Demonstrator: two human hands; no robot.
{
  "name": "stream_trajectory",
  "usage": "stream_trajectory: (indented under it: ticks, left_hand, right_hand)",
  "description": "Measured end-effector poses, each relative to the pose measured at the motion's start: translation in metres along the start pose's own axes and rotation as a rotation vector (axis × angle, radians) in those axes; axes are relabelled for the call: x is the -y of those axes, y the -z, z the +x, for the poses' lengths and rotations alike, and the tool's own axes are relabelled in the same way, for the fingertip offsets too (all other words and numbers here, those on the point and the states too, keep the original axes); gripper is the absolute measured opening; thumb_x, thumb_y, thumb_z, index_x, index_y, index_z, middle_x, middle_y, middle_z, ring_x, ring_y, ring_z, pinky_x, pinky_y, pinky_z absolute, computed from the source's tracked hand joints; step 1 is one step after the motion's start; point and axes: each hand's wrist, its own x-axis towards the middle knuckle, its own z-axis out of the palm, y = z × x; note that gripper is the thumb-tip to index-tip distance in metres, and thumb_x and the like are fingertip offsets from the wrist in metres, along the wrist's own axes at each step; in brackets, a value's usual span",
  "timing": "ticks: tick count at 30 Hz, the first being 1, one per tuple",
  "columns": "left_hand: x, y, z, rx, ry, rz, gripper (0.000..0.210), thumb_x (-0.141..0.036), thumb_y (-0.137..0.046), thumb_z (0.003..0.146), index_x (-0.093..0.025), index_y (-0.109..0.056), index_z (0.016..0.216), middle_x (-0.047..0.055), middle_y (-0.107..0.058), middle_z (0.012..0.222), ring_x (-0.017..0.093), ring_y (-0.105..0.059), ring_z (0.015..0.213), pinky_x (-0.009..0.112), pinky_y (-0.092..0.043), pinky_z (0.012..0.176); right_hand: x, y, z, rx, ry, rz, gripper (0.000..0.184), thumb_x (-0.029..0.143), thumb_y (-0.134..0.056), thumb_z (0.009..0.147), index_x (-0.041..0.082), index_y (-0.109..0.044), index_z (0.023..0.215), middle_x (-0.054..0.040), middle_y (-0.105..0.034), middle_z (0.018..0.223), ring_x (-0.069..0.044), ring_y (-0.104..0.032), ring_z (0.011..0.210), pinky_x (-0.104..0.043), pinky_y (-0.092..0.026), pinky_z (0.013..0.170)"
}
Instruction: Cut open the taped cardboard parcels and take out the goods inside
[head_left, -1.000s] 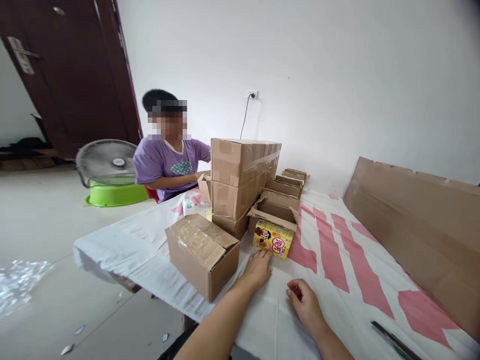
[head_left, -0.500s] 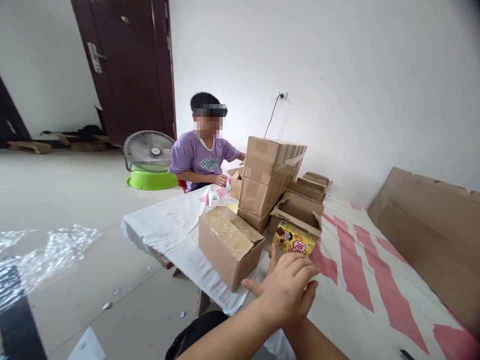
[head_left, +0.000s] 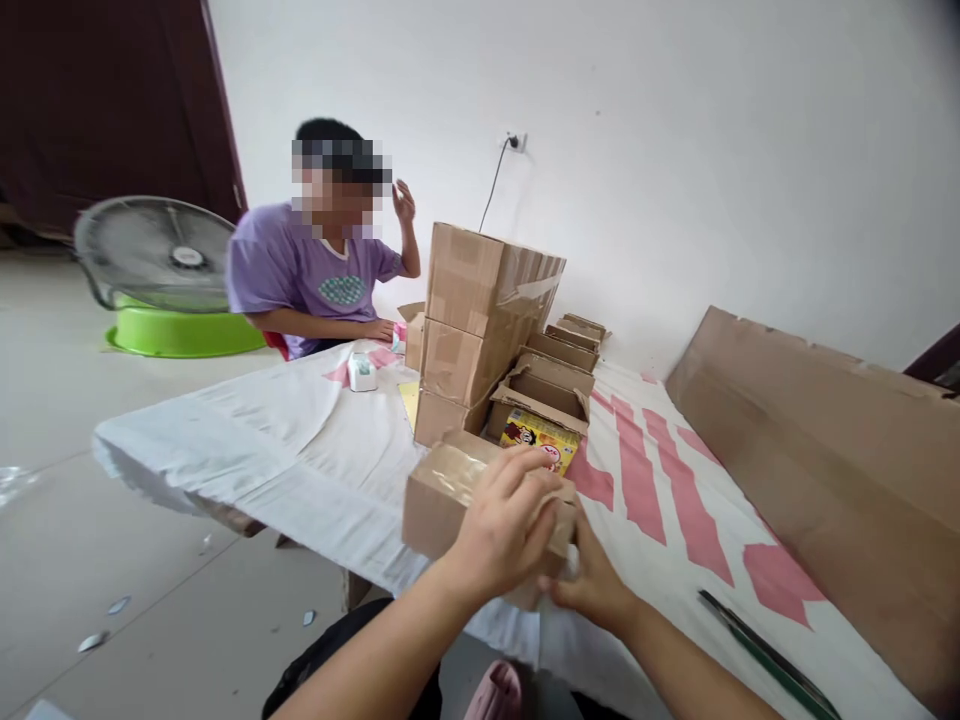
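A closed cardboard box sits at the near edge of the cloth-covered table, with shiny clear tape on its top. My left hand lies over the top near its right end, fingers bent against the cardboard. Around the near right end is my right hand, thumb low and fingers along the far side, gripping the box. Both hands partly hide that end. Just behind stands a yellow printed carton, leaning at an open cardboard box.
Stacked taped boxes rise mid-table, with more open boxes behind. Across the table sits a person in a purple shirt. A small white box lies on the cloth. A long dark-green tool lies at right, near a large cardboard sheet.
My hands were together in front of the box; now they have separated and are on it. The box has turned. The other person has raised one hand. The view has swung right.
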Motion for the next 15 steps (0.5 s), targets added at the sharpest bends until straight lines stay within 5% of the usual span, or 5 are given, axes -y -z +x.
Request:
stream_trajectory:
  ticks: [4,10,15]
  left_hand:
    - [0.016,0.009,0.005,0.021,0.203,-0.017,0.014,-0.02,-0.05,0.089,-0.019,-0.062,0.097,0.008,-0.064,0.101,0.022,-0.059,0.099,0.037,-0.049,0.088]
    - [0.045,-0.018,0.004,0.541,0.564,-0.023,0.025,-0.036,-0.052,0.085,-0.019,-0.057,0.066,0.002,-0.062,0.072,0.02,-0.057,0.072,0.03,-0.043,0.065]
    - [0.049,-0.026,0.003,0.514,0.636,-0.215,0.008,-0.023,-0.051,0.079,-0.02,-0.058,0.078,0.001,-0.065,0.085,0.018,-0.058,0.08,0.028,-0.043,0.072]
  right_hand:
    - [-0.016,0.072,-0.068,0.01,-0.097,-0.04,0.095,0.061,-0.068,0.07,0.023,-0.026,0.146,-0.017,-0.045,0.143,-0.033,-0.045,0.13,-0.051,-0.035,0.108]
    - [-0.019,0.126,-0.124,-0.008,-0.254,-0.291,0.093,0.064,-0.071,0.064,0.02,-0.041,0.141,-0.0177,-0.047,0.143,-0.035,-0.04,0.135,-0.052,-0.032,0.111]
    - [-0.057,0.171,-0.152,-0.223,-0.365,-0.646,0.057,0.054,-0.06,0.075,0.02,-0.063,0.12,-0.0143,-0.058,0.133,-0.032,-0.052,0.125,-0.048,-0.041,0.107]
